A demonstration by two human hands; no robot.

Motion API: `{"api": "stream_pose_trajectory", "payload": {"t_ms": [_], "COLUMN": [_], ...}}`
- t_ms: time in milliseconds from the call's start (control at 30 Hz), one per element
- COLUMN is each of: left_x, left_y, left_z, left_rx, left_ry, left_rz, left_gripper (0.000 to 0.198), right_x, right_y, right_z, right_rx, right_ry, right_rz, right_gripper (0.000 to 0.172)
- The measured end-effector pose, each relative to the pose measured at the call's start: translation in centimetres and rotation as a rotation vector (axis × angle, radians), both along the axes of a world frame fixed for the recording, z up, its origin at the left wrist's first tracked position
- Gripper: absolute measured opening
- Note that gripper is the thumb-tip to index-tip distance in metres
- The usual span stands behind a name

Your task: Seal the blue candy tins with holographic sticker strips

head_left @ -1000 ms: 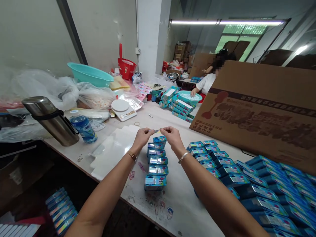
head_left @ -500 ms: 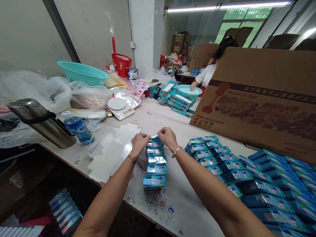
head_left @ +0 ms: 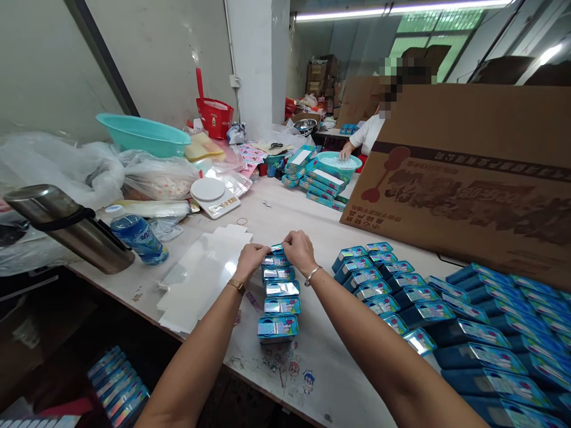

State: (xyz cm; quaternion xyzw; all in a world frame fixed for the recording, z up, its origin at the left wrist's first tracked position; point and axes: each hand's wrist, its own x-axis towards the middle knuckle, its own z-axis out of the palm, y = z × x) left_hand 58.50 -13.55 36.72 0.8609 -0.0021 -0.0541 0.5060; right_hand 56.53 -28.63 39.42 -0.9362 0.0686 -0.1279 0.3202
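Several small blue tins [head_left: 280, 289] with printed, shiny tops stand in a row running away from me on the table. At the far end of this row, my left hand [head_left: 251, 261] has its thumb and fingers pinched at the left side of the farthest tin [head_left: 276, 248]. From the other side, my right hand [head_left: 300, 252] pinches the right end of the same tin, its fingertips partly hidden. Whether a thin film lies between the fingers and the tin I cannot make out.
More blue tins [head_left: 428, 310] fill the right side. White cut sheets [head_left: 196, 279] lie left of the row. Beyond are a bottle [head_left: 139, 238], a steel flask [head_left: 71, 229], a scale [head_left: 215, 197] and a big carton [head_left: 464, 178]. A co-worker's hand [head_left: 345, 151] reaches into a basin [head_left: 354, 163].
The view has shifted slightly. Both hands stay at the farthest tin; the right fingers have curled a little further over its right end. The co-worker's hand has moved slightly in the basin.
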Motion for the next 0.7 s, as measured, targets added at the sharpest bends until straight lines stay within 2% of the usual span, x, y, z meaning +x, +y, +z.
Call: {"api": "stream_pose_trajectory", "payload": {"t_ms": [200, 367, 467, 600, 700], "left_x": [0.3, 0.9, 1.2, 1.1, 0.6], "left_y": [0.0, 0.0, 0.1, 0.4, 0.8], "left_z": [-0.4, -0.2, 0.2, 0.7, 0.7], "left_rx": [-0.009, 0.025, 0.055, 0.043, -0.037], "left_ry": [0.035, 0.061, 0.059, 0.032, 0.002], "left_rz": [-0.039, -0.049, -0.047, -0.035, -0.025], "left_gripper": [0.035, 0.026, 0.02, 0.013, 0.025], "right_x": [-0.4, -0.5, -0.4, -0.1, -0.3], "right_y": [0.1, 0.5, 0.4, -1.5, -3.8], "right_z": [-0.1, -0.3, -0.4, -0.7, -1.1], "right_rx": [0.038, 0.112, 0.18, 0.312, 0.389], "right_ry": [-0.01, -0.042, -0.064, -0.086, -0.1], "right_rz": [-0.026, -0.059, -0.057, -0.088, -0.115], "right_gripper": [0.013, 0.038, 0.039, 0.029, 0.027]}}
